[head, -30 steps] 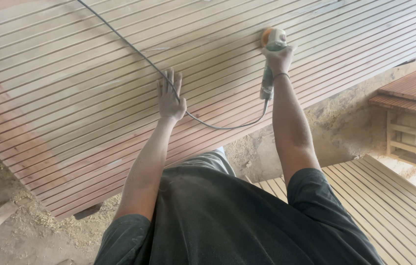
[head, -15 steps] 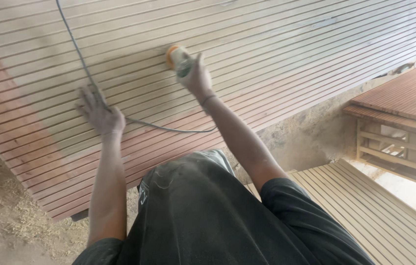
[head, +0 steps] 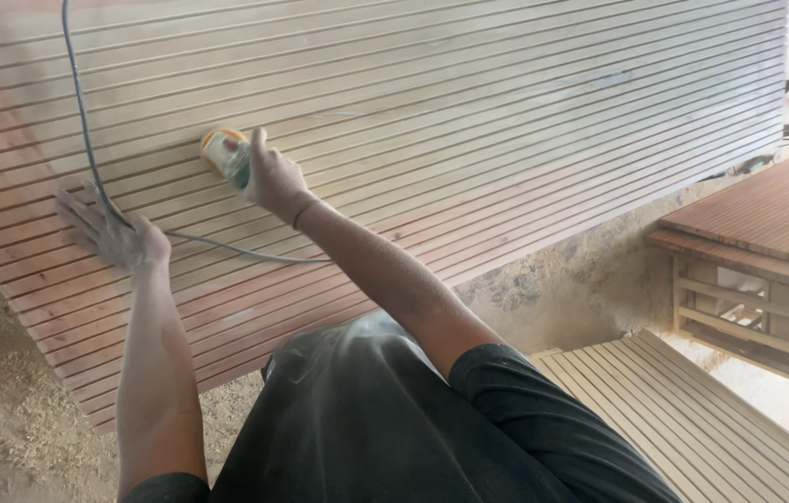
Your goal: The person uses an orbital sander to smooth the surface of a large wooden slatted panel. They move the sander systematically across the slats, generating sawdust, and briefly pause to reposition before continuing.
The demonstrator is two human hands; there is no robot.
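Head view looks straight down at a big slatted wooden panel (head: pixel 469 121) that fills most of the picture, pale across the middle and reddish along its near edge. The right hand (head: pixel 273 179) is clenched around a handheld power sander (head: pixel 224 152), green body with a yellowish-orange pad, and the pad end sits flat against the panel's slats, toward the panel's left part. The arm reaches diagonally across the panel to get there. The left hand (head: pixel 110 230) is released, palm down with fingers spread, lying flat on the panel just left of and a bit nearer than the sander, so the tool sits between the two hands but in the grip of the right one only. A grey power cord (head: pixel 78 102) comes down from the panel's far edge, passes right by the left hand's fingers (can't tell if it actually touches them), then curves across the slats toward the right forearm. Off the panel's right side there's another stack of reddish slatted panels on a wooden frame (head: pixel 748 279), and a pale slatted panel (head: pixel 720 419) lies lower down near the person's dark shirt (head: pixel 394 428). Sawdust covers the ground (head: pixel 3 410) beside the panel's left corner.
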